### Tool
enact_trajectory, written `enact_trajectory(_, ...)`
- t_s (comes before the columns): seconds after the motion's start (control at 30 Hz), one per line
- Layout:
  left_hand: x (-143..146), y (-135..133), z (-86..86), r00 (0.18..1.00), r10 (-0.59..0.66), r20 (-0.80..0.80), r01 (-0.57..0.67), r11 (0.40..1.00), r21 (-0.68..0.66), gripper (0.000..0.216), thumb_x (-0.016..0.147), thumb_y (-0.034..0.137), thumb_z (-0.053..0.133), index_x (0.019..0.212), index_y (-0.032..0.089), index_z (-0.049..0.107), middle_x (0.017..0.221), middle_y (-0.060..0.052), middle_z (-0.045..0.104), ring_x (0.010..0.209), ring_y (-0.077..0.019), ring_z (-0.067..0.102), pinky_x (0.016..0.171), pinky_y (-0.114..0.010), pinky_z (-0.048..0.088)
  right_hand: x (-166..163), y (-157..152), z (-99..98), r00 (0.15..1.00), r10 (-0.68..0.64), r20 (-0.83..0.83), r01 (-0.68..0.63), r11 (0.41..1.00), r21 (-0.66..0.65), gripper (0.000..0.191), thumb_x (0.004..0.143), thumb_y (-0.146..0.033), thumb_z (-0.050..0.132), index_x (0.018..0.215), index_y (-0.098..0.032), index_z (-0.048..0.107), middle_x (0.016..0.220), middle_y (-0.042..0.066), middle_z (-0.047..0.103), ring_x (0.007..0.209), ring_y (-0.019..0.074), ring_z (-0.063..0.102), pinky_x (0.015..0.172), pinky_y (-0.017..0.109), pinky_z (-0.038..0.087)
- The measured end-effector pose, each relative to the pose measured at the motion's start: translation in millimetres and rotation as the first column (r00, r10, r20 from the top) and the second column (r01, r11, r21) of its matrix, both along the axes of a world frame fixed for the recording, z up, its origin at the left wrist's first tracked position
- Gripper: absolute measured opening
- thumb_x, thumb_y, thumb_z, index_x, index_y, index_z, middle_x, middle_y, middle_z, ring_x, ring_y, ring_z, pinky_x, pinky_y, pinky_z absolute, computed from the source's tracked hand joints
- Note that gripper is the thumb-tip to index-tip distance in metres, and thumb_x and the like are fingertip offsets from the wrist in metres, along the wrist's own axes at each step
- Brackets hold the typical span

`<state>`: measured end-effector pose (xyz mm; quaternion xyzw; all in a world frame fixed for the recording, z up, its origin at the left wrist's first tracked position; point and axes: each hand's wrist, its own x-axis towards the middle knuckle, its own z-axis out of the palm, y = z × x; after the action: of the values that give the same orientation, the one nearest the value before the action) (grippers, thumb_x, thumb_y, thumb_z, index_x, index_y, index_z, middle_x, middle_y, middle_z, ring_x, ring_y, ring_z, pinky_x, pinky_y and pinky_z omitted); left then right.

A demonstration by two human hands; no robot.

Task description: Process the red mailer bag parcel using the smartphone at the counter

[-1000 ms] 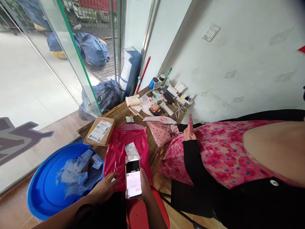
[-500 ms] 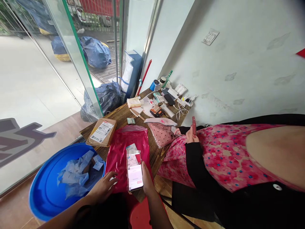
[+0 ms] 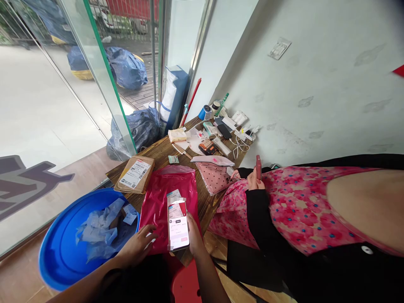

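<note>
The phone (image 3: 178, 225) in my right hand (image 3: 194, 235) stands with its long axis running away from me, top end toward the far side of the wooden table (image 3: 160, 153), screen facing up at me. It is a slim slab with a lit screen, mostly white, with a red band near the top; the writing on it is too blurred to read. My right hand grips it from the right edge, thumb along the side, fingers curled behind it. It hovers over the near end of a red plastic mailer bag (image 3: 164, 193), which lies flat on the table with its length also running away from me and a white label (image 3: 173, 195) just beyond the phone's top. My left hand (image 3: 137, 248) rests, fingers loosely spread, on the bag's near left corner, just left of the phone and not touching it. A blue tub (image 3: 59, 252) with crumpled plastic sits to my left, a cardboard parcel (image 3: 134, 173) beyond it. Another person in a pink floral top holds a red phone (image 3: 258, 166) to my right.
</note>
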<state>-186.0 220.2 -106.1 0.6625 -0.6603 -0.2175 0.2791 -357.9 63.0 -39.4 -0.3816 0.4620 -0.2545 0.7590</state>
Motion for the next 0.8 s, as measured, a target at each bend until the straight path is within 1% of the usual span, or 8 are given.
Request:
enact_trajectory(0.1, 4, -8, 8.1, 0.996, 0.021, -0.092, -0.019, 1.0, 0.014, 0.035, 0.088, 0.017, 0.039, 0.111, 0.022, 0.064, 0.117, -0.014, 0.06, 0.105, -0.0233, 0.064, 0.089, -0.037, 0.056, 1, 2, 14.5, 0.996, 0.036, 0.079, -0.043, 0.995, 0.091, 0.04, 0.068, -0.035, 0.065, 0.105, -0.019, 0.064, 0.094, 0.006, 0.074, 0.098, 0.0273, 0.067, 0.084, 0.038, 0.052)
enact_trajectory(0.2, 8, -26, 32.7, 0.945, 0.169, -0.279, -0.153, 0.985, 0.077, 0.032, 0.089, 0.032, 0.045, 0.109, 0.021, 0.067, 0.113, -0.013, 0.064, 0.105, -0.0241, 0.064, 0.091, -0.037, 0.055, 2, 4, 23.2, 0.997, 0.014, 0.07, -0.024, 0.991, 0.131, 0.049, 0.061, -0.028, 0.063, 0.11, -0.021, 0.062, 0.093, 0.005, 0.074, 0.091, 0.0262, 0.069, 0.078, 0.037, 0.053)
enact_trajectory(0.3, 8, -48, 64.9, 0.773, 0.373, -0.513, -0.259, 0.924, 0.281, 0.045, 0.087, 0.051, 0.045, 0.11, 0.02, 0.068, 0.11, -0.013, 0.068, 0.106, -0.0267, 0.064, 0.092, -0.039, 0.053, 6, 6, 29.5, 0.997, -0.006, 0.078, -0.005, 0.991, 0.137, 0.049, 0.059, -0.029, 0.061, 0.107, -0.021, 0.062, 0.097, 0.005, 0.074, 0.089, 0.0239, 0.068, 0.078, 0.034, 0.052)
enact_trajectory(0.4, 7, -67, 92.0, 0.539, 0.481, -0.691, -0.166, 0.865, 0.473, 0.063, 0.082, 0.062, 0.04, 0.112, 0.014, 0.067, 0.106, -0.013, 0.071, 0.102, -0.0283, 0.065, 0.09, -0.042, 0.052, 12, 9, 39.3, 0.994, -0.022, 0.106, 0.01, 0.994, 0.113, 0.046, 0.06, -0.029, 0.059, 0.105, -0.019, 0.063, 0.1, 0.005, 0.074, 0.093, 0.0233, 0.067, 0.08, 0.033, 0.051)
enact_trajectory(0.47, 6, -78, 104.8, 0.446, 0.531, -0.721, -0.146, 0.838, 0.527, 0.066, 0.077, 0.065, 0.04, 0.104, 0.012, 0.068, 0.101, -0.014, 0.072, 0.097, -0.028, 0.065, 0.087, -0.041, 0.051, 16, 12, 45.7, 0.993, -0.048, 0.105, 0.038, 0.995, 0.087, 0.043, 0.063, -0.03, 0.058, 0.105, -0.019, 0.063, 0.097, 0.005, 0.074, 0.092, 0.0241, 0.067, 0.08, 0.034, 0.051)
enact_trajectory(0.53, 5, -88, 114.3, 0.432, 0.564, -0.704, -0.171, 0.818, 0.55, 0.061, 0.073, 0.066, 0.044, 0.088, 0.012, 0.07, 0.091, -0.013, 0.072, 0.089, -0.0265, 0.064, 0.084, -0.039, 0.049, 18, 13, 48.5, 0.993, -0.072, 0.09, 0.067, 0.996, 0.059, 0.041, 0.066, -0.033, 0.057, 0.104, -0.019, 0.063, 0.095, 0.004, 0.074, 0.09, 0.0247, 0.067, 0.078, 0.035, 0.05)
enact_trajectory(0.63, 4, -101, 124.7, 0.475, 0.564, -0.675, -0.175, 0.813, 0.556, 0.059, 0.067, 0.071, 0.048, 0.065, 0.015, 0.065, 0.07, -0.009, 0.067, 0.07, -0.0218, 0.057, 0.072, -0.035, 0.044, 18, 13, 46.0, 0.995, -0.085, 0.05, 0.084, 0.996, 0.02, 0.042, 0.063, -0.035, 0.059, 0.103, -0.02, 0.064, 0.101, 0.006, 0.073, 0.095, 0.0273, 0.065, 0.083, 0.037, 0.05)
enact_trajectory(0.8, 1, -114, 133.2, 0.529, 0.626, -0.573, -0.239, 0.758, 0.607, 0.07, 0.053, 0.086, 0.051, 0.05, 0.017, 0.057, 0.054, -0.006, 0.057, 0.058, -0.0188, 0.049, 0.062, -0.033, 0.038, 16, 11, 40.7, 0.996, -0.086, 0.01, 0.087, 0.996, -0.011, 0.042, 0.066, -0.038, 0.062, 0.105, -0.023, 0.063, 0.107, 0.008, 0.072, 0.103, 0.0306, 0.063, 0.089, 0.041, 0.048)
